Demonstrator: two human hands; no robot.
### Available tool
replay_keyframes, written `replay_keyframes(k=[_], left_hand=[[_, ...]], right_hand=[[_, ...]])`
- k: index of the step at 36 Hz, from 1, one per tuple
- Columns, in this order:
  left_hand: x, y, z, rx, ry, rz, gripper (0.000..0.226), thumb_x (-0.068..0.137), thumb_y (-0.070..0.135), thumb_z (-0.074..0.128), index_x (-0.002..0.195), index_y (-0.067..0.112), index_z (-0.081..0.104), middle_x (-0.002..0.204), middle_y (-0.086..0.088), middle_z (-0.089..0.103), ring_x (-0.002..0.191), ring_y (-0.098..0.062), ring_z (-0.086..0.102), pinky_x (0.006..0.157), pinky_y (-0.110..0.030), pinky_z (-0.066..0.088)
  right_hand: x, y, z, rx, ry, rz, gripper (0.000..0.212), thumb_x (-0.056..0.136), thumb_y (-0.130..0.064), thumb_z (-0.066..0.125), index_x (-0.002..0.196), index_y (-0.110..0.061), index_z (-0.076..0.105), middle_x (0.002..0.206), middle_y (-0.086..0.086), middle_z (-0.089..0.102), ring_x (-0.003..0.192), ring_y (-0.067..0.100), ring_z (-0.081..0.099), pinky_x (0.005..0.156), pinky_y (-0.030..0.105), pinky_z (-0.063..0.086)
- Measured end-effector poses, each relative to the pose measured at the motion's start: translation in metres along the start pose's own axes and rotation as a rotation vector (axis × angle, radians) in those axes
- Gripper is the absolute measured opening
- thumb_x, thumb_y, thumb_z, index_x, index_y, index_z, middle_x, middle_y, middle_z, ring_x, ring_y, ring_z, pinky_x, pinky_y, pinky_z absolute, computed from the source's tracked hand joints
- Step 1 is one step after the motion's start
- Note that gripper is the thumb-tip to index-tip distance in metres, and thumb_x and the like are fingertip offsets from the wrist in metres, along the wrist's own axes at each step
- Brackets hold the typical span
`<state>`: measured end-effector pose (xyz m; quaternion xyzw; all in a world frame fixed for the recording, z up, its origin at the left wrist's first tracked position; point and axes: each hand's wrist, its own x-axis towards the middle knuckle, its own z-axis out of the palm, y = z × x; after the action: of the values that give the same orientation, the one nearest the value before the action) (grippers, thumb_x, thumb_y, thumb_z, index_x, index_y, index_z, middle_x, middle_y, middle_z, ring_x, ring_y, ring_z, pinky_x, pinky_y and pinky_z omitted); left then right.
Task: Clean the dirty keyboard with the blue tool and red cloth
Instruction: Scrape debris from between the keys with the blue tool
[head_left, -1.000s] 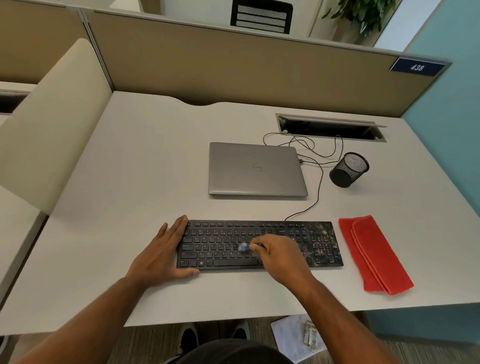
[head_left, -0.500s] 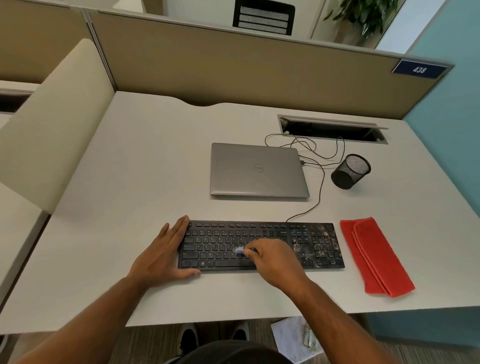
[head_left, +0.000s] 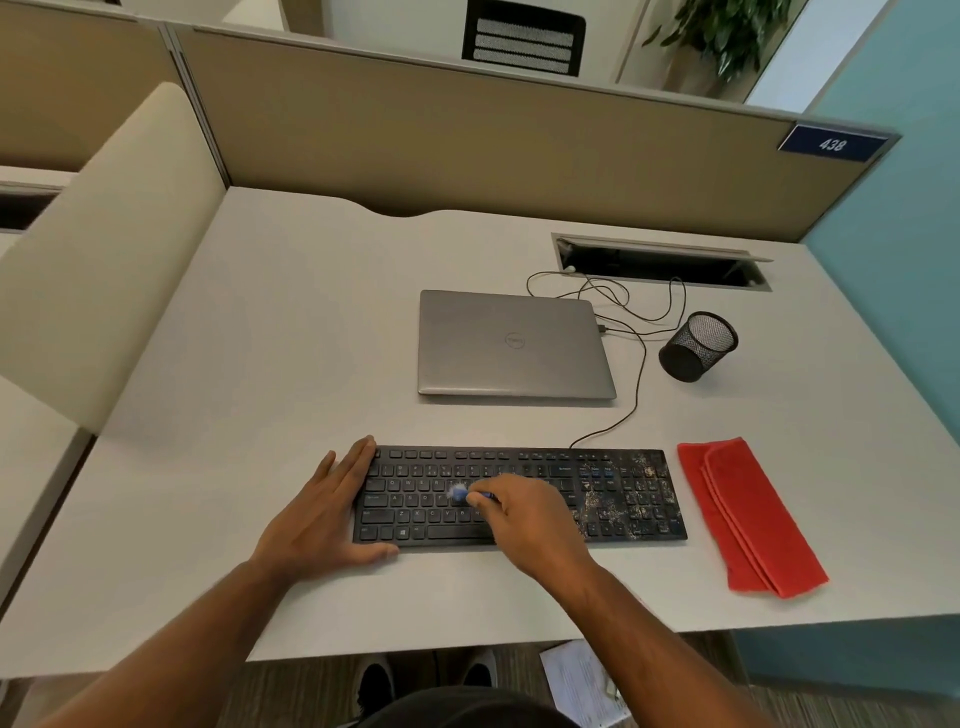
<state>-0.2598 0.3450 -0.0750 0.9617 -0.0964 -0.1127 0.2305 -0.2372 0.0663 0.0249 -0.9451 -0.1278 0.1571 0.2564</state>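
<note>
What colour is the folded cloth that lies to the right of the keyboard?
Red. The cloth shows clearly in the head view, lying on the desk beside the keyboard.

hands (head_left: 322, 525) 2 | keyboard (head_left: 628, 493) 1 | laptop (head_left: 514, 345) 1 | cloth (head_left: 748, 519) 1 | cup (head_left: 698, 347) 1

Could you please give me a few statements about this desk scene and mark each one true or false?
1. The right hand holds the blue tool over the keyboard. True.
2. The red cloth lies on the keyboard. False: it lies on the desk, right of the keyboard.
3. The left hand rests flat at the keyboard's left end. True.
4. The laptop is open. False: its lid is shut.
5. Most of the dirt sits on the keyboard's right part. True.
</note>
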Motion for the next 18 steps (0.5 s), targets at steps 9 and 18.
replay_keyframes(k=[9, 18], left_hand=[[0.0001, 0.0003, -0.0007, 0.017, 0.011, 0.018, 0.138, 0.068, 0.099, 0.052, 0.159, 0.028, -0.024, 0.169, 0.014, -0.020, 0.155, -0.008, -0.014, 0.125, -0.023, -0.015], [-0.0009, 0.0035, -0.0016, 0.003, 0.021, 0.023, 0.136, 0.071, 0.090, 0.063, 0.159, 0.028, -0.020, 0.167, 0.016, -0.019, 0.145, 0.003, -0.024, 0.115, -0.012, -0.023]], right_hand=[[0.0043, -0.0035, 0.0033, -0.104, -0.052, 0.019, 0.035, 0.104, -0.048, 0.044, 0.110, -0.027, 0.072, 0.082, -0.009, 0.067, 0.073, 0.008, 0.058, 0.073, 0.028, 0.049], [0.0030, -0.0043, 0.0038, -0.010, 0.001, 0.030, 0.032, 0.103, -0.044, 0.047, 0.111, -0.029, 0.074, 0.065, -0.019, 0.050, 0.056, 0.001, 0.046, 0.056, 0.015, 0.030]])
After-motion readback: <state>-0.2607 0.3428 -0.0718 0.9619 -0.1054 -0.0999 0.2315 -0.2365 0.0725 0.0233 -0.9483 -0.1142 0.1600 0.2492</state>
